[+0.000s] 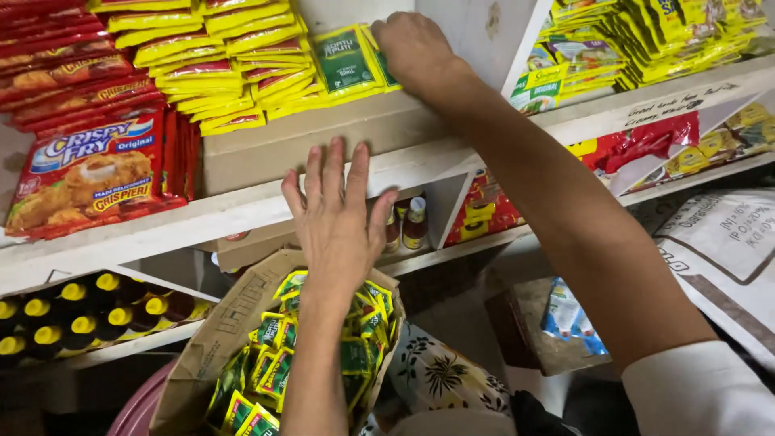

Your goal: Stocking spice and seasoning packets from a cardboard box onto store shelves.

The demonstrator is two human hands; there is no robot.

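Shelf sachets: flat, green-and-yellow

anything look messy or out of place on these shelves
Mostly tidy. The green and yellow sachets under the right hand lean askew beside the flat yellow packet stacks, and the cardboard box below the left hand has a torn, ragged rim.

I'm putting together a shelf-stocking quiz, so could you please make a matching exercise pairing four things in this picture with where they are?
Things:
1. right hand
2. left hand
3. cardboard box
4. dark bottles with yellow caps

Places:
A. lower shelf at far left
B. spread flat by the shelf edge, above the box
C. below the shelves, full of green and yellow sachets
D. top shelf, on the green sachets

Pairs: 1-D, 2-B, 3-C, 4-A
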